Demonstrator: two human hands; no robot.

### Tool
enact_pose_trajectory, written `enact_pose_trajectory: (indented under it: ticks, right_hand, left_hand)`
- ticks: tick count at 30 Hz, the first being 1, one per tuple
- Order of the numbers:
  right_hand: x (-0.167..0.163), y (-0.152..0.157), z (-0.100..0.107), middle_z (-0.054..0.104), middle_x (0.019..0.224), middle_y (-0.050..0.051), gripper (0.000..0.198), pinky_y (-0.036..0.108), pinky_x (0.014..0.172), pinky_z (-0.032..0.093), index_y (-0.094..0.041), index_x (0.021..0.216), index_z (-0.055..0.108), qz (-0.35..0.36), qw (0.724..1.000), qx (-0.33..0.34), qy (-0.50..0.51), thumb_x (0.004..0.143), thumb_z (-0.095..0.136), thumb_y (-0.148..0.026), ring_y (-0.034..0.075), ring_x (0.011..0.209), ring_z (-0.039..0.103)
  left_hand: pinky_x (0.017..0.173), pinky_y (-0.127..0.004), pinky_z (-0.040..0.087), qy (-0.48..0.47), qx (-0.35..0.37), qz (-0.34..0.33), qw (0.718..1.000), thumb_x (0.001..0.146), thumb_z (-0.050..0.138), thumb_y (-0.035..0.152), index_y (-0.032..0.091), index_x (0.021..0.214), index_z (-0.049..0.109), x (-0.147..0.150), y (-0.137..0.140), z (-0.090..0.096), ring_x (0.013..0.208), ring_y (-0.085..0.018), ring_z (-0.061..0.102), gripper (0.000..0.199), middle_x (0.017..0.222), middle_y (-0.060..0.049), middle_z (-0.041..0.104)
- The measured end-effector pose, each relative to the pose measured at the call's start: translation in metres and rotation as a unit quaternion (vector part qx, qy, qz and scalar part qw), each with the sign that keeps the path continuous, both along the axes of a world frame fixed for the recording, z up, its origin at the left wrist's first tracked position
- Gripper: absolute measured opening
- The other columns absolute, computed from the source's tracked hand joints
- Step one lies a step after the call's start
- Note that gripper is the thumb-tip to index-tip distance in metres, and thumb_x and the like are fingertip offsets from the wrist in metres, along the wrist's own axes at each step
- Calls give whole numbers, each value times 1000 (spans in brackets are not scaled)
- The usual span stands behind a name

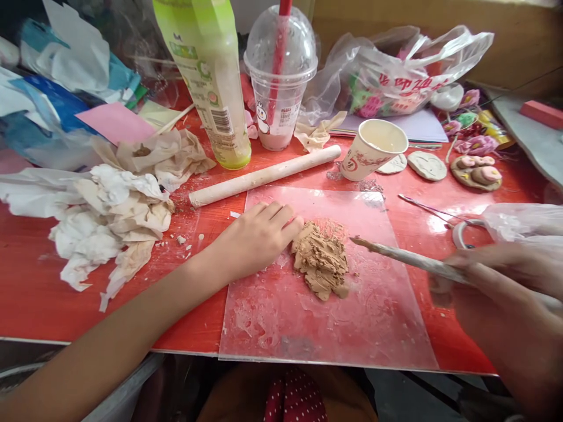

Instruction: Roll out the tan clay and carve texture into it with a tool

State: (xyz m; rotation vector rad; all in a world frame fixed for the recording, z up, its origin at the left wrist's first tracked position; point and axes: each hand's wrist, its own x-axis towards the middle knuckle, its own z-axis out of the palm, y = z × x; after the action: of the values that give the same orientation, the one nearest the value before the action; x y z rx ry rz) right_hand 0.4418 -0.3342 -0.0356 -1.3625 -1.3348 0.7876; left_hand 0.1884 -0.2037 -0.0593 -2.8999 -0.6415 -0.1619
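A rough mound of brown clay (323, 261) lies on a clear plastic sheet (352, 334) over the red table. Palm down at the mound's left, my left hand (255, 237) rests on the sheet with its fingers stretched out, the fingertips near the clay's upper edge. My right hand (505, 305), slightly blurred, grips a thin clay-smeared modelling tool (409, 258). The tool's brown tip points left, just right of the mound and apart from it.
Behind the sheet lie a rolling pin (264, 176), a paper cup (373, 149), a plastic cup with straw (279, 88) and a green bottle (215, 82). Crumpled tissues (114, 217) fill the left. Clay pieces (426, 165), a tape roll (460, 234) and plastic bags (391, 76) sit right.
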Motion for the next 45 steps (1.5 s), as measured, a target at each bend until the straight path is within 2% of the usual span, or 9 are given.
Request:
enact_pose_trajectory:
  ticks: [3, 7, 12, 15, 19, 24, 33, 38, 45]
  right_hand:
    - [-12, 8, -10, 62, 58, 3, 13, 21, 35, 43, -18, 82, 64, 38, 977, -140, 157, 83, 52, -22, 12, 43, 57]
    - [-15, 6, -17, 53, 49, -3, 21, 16, 30, 36, -18, 92, 67, 11, 960, -257, 107, 83, 53, -30, 7, 34, 47]
    - [-7, -7, -18, 71, 73, -1, 22, 19, 46, 50, -27, 99, 68, 39, 971, -130, -197, 81, 56, -29, 13, 56, 64]
    - [-4, -12, -22, 69, 98, -3, 32, 20, 56, 55, -33, 112, 61, 100, 956, -51, -271, 83, 53, -21, 16, 75, 68]
    - [-1, -16, -24, 69, 97, -2, 41, 20, 56, 55, -33, 122, 52, 136, 932, -13, -335, 84, 50, -17, 17, 75, 68]
    - [4, -24, -20, 70, 72, -2, 42, 22, 39, 51, -30, 126, 48, 153, 912, 4, -379, 86, 47, -21, 19, 61, 68]
    - [15, -37, -7, 67, 102, 2, 40, 29, 64, 56, -31, 124, 51, 83, 915, 16, -394, 85, 45, -22, 22, 84, 66]
    - [-3, -28, -16, 53, 66, 1, 52, 18, 41, 41, -25, 137, 32, 186, 891, 29, -414, 87, 35, -11, 10, 48, 51]
    - [-2, -38, -28, 52, 64, 0, 52, 21, 41, 35, -25, 133, 40, 212, 861, 37, -460, 84, 37, -8, 10, 45, 47]
  left_hand:
    - [77, -34, 41, 3, 4, -2, 1000, 90, 34, 17, 11, 113, 47, 0, 0, 0, 92, -23, 47, 27, 97, -10, 50]
    - [76, -34, 41, 3, 9, 0, 1000, 90, 34, 18, 12, 111, 48, 0, 0, 0, 91, -23, 48, 26, 96, -9, 50]
    - [77, -34, 40, -1, 6, -1, 1000, 90, 35, 18, 12, 111, 48, 0, 0, 0, 92, -22, 48, 26, 97, -10, 51]
    - [77, -34, 40, -4, 2, -2, 1000, 90, 35, 18, 12, 111, 48, -1, 1, 0, 93, -23, 48, 26, 97, -10, 51]
    - [76, -34, 41, -2, 1, -1, 1000, 90, 33, 18, 12, 109, 49, -1, 1, 0, 91, -23, 48, 25, 95, -9, 51]
    - [76, -33, 40, -2, 6, -2, 1000, 90, 33, 18, 12, 108, 49, 0, 0, 0, 91, -22, 48, 25, 94, -9, 51]
    - [75, -34, 41, 2, 6, -3, 1000, 90, 33, 18, 12, 109, 49, 0, 1, 0, 90, -23, 48, 26, 94, -10, 51]
    - [76, -34, 41, 6, 4, 0, 1000, 90, 33, 17, 12, 111, 48, 0, 0, 0, 91, -23, 48, 26, 95, -9, 50]
    - [78, -35, 40, 9, -3, 2, 1000, 91, 31, 19, 12, 110, 48, 0, 1, 0, 92, -23, 47, 27, 96, -9, 50]
